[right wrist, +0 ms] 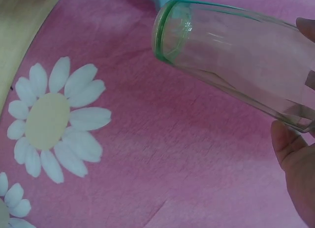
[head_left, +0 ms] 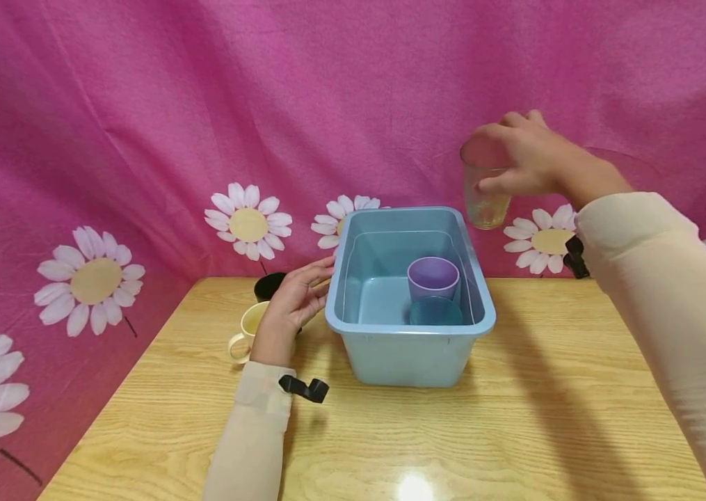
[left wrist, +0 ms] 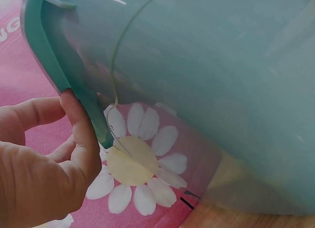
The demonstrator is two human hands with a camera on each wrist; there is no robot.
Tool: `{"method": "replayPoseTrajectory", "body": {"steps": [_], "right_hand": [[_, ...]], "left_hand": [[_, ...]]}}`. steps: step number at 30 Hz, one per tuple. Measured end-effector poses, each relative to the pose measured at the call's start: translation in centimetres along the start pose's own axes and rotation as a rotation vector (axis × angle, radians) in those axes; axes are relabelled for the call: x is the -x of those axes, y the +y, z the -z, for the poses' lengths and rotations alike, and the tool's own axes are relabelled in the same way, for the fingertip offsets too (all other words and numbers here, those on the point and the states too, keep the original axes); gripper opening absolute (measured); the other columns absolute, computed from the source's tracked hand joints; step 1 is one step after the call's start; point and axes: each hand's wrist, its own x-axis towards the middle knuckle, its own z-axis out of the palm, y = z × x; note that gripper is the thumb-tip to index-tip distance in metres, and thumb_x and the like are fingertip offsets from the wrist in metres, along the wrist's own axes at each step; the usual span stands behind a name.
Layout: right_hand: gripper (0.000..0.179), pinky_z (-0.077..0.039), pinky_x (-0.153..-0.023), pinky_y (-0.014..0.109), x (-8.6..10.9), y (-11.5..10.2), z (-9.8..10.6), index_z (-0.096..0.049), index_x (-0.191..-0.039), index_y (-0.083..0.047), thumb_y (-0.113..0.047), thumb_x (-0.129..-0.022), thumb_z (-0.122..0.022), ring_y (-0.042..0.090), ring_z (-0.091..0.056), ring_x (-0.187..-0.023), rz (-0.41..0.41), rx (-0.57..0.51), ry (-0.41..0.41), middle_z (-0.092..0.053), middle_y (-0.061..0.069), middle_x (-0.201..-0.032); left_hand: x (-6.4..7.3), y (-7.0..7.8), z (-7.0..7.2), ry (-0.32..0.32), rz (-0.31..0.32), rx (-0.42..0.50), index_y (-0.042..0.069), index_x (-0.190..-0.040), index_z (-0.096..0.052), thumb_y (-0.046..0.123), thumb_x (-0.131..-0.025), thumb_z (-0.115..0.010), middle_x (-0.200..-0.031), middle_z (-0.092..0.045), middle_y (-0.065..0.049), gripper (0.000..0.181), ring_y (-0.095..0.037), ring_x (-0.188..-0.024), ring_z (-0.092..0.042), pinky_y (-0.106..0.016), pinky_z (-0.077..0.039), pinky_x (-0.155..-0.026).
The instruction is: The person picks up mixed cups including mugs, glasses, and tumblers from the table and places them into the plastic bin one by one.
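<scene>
Currently, right hand point(head_left: 524, 156) is clamped on a clear glass point(head_left: 485, 205), thumb on one side and fingers on the other, up near its mouth. Glass is off the table, roughly upright with base down, just outside the far right corner of a blue tub point(head_left: 409, 358). Hand is a bit blurred in the head view. Right wrist view has the thick greenish base pointing toward the tub's edge.

Left hand point(head_left: 296, 296) is at the tub's left rim, fingers extended and slightly apart, fingertips touching the rim; not clamped on it as far as I can see.

Tub sits on the wood table point(head_left: 390, 445). Inside, right-hand side: purple cup point(head_left: 432, 278), mouth up, and a teal cup point(head_left: 436, 312) nearer the wearer, partly cut off by the near rim. Can't tell if those two touch.

Left of the tub: pale yellow mug point(head_left: 252, 320), mouth up, handle pointing left, partly behind the left wrist. Black cup point(head_left: 270, 284) just behind it, mostly hidden by mug and hand.

Backdrop is pink cloth point(head_left: 359, 90) with white daisies point(head_left: 249, 224). Cream sleeves point(head_left: 659, 292) on both arms, black clip point(head_left: 305, 387) at the left cuff.
</scene>
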Motion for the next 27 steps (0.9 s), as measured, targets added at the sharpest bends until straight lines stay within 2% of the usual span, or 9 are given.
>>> {"method": "replayPoseTrajectory", "body": {"steps": [9, 21, 27], "right_hand": [[0.073, -0.043, -0.088, 0.067, -0.8, -1.5, -0.6, -0.049, -0.149, -0.012, -0.029, -0.084, -0.078, 0.048, -0.038, -0.118, 0.006, -0.015, -0.02, -0.047, 0.03, -0.133], [0.068, -0.044, -0.085, 0.058, -1.4, -2.8, -1.9, -0.053, -0.146, -0.014, -0.029, -0.084, -0.078, 0.043, -0.039, -0.114, 0.028, -0.036, -0.023, -0.05, 0.025, -0.132], [0.069, -0.043, -0.091, 0.062, -1.8, -3.1, -2.7, -0.051, -0.147, -0.013, -0.03, -0.085, -0.078, 0.045, -0.039, -0.118, 0.047, -0.051, -0.023, -0.048, 0.026, -0.137]], "left_hand": [[0.2, 0.0, 0.0, 0.008, 0.002, 0.007, 0.0, -0.142, -0.057, 0.002, -0.099, -0.06, -0.12, -0.065, -0.006, 0.043, -0.02, -0.096, -0.064, -0.028, -0.059, -0.078], [0.0, -0.2, 0.0, 0.033, -0.001, 0.006, 0.001, -0.138, -0.061, 0.001, -0.098, -0.061, -0.125, -0.063, -0.008, 0.04, -0.023, -0.098, -0.064, -0.029, -0.059, -0.078], [0.1, -0.2, -0.2, 0.036, 0.0, -0.005, 0.0, -0.141, -0.059, 0.001, -0.098, -0.061, -0.126, -0.063, -0.008, 0.043, -0.022, -0.098, -0.064, -0.029, -0.059, -0.078]]}}
